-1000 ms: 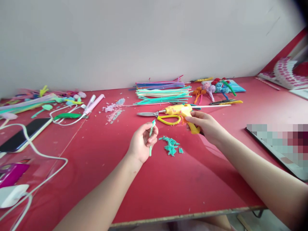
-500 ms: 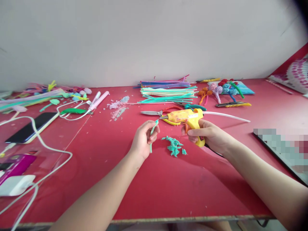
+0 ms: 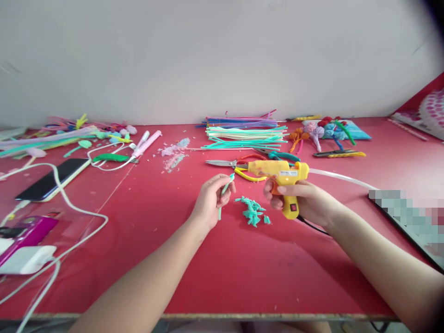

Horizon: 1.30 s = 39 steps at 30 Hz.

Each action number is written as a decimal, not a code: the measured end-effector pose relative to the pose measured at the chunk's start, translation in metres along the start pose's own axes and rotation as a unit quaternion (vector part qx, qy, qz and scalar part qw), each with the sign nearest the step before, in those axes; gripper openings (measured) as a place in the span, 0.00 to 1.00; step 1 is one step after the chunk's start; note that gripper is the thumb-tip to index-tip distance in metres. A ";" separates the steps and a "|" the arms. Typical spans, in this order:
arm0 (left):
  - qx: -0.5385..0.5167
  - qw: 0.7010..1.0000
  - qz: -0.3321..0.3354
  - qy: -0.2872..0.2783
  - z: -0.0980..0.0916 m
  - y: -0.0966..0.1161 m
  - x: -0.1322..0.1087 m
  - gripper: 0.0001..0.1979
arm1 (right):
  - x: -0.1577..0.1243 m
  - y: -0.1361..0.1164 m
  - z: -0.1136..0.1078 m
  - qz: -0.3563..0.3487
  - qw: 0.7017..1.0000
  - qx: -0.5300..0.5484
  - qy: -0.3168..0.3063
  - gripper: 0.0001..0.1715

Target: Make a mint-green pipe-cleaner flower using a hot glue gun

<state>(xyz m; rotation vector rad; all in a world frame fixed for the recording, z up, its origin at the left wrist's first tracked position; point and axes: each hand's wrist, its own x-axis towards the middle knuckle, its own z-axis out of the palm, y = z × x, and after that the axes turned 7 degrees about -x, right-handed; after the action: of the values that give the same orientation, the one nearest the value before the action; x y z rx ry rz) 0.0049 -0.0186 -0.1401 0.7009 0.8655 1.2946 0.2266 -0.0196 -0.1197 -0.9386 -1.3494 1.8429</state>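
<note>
Red surface [image 3: 243,273] below, and now the right hand [image 3: 307,198], wrapped round the yellow glue gun [image 3: 277,170], has swung it lower by the green clippings [image 3: 252,212], nose near the mint stem [image 3: 225,188] pinched in the left hand [image 3: 210,201], seemingly putting the stem's tip within gluing reach.

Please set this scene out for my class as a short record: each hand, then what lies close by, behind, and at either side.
Left hand: holds a thin green stem, tilted
Right hand: grips a yellow glue gun, front end facing left
Close by: teal scraps on the red table
Behind: scissors, partly hidden by the glue gun; bundled coloured sticks
Left side: phone, white cable
Right side: fuzzy flower shapes, further back
</note>
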 end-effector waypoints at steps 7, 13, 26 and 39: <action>0.010 1.000 0.004 0.009 0.001 0.001 -0.002 0.06 | -0.001 0.003 0.005 -0.093 0.965 -0.238 0.065 0.20; 0.025 1.000 0.010 0.009 0.002 0.000 -0.003 0.07 | -0.003 0.000 0.010 -0.086 0.958 -0.264 0.067 0.25; 0.041 0.999 0.019 0.000 0.002 -0.001 -0.004 0.08 | -0.003 0.002 0.011 -0.066 0.951 -0.292 0.078 0.27; 0.031 0.999 0.018 0.001 0.003 -0.001 -0.005 0.08 | -0.002 0.003 0.011 -0.048 0.947 -0.304 0.096 0.30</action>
<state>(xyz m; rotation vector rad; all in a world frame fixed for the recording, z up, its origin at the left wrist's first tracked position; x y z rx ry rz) 0.0076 -0.0236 -0.1382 0.7663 0.9010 1.3056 0.2179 -0.0276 -0.1195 -1.2912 -1.8392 1.2287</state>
